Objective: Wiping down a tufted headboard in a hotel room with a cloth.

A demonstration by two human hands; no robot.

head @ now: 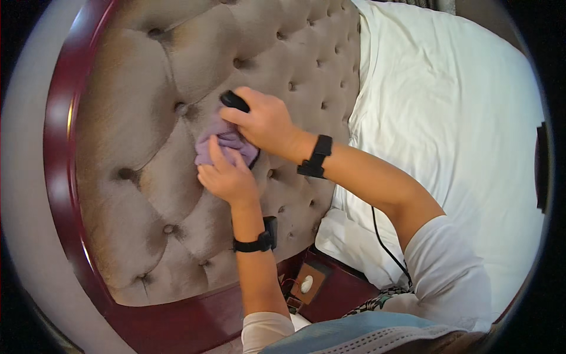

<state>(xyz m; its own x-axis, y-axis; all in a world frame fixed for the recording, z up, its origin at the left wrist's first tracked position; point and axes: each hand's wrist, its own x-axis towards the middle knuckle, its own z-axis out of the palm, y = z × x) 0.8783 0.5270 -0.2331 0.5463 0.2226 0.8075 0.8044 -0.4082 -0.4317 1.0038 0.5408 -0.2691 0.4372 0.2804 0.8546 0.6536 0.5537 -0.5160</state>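
My right hand (265, 117) grips the black handle (235, 101) of a tool whose head is covered by a purple cloth (223, 141). Below it, my left hand (230, 177) has its fingers on the cloth, seemingly pinching its folds. Hands and cloth are over the button-tufted, grey-brown upholstered headboard (146, 75); whether the cloth presses on it I cannot tell. The cloth hides most of the tool, though a dark edge shows at its lower right. Darker, yellowish discolouration marks several of the tufts.
A glossy dark-red wooden frame (59, 141) borders the headboard. White bedding (446, 110) covers the bed on the right. A dark-red nightstand (340, 287) below carries a small white object (306, 284). A black cord (385, 245) hangs by my right arm.
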